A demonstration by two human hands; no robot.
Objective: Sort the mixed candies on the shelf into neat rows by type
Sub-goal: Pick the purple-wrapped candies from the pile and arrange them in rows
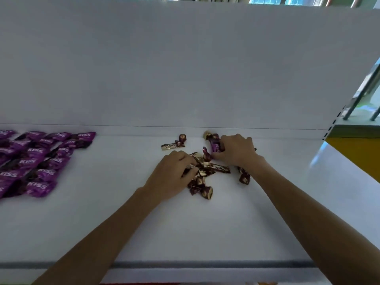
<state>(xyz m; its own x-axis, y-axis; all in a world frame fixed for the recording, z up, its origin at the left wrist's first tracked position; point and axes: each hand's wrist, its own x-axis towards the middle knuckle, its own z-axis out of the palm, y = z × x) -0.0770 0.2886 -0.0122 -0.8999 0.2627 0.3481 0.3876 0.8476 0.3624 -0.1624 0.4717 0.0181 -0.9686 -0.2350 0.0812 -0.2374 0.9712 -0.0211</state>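
- Shelf front lip at 6 o'clock, bare white surface nearest the camera.
- Left hand palm down on the mixed pile at centre; fingers curled, pinching brown wrappers, exact piece unclear.
- Brown twist candy loose at 4 o'clock of the pile, beside the right wrist.
- Right hand at 1 o'clock of the pile, fingers closed round a purple KISS candy.
- Choco bar apart at 11 o'clock, near the back wall.
- Sorted KISS rows far out at 9 o'clock.
- Step: picking remaining purple from browns. Next likely: carry it to 9 o'clock, align with rows.
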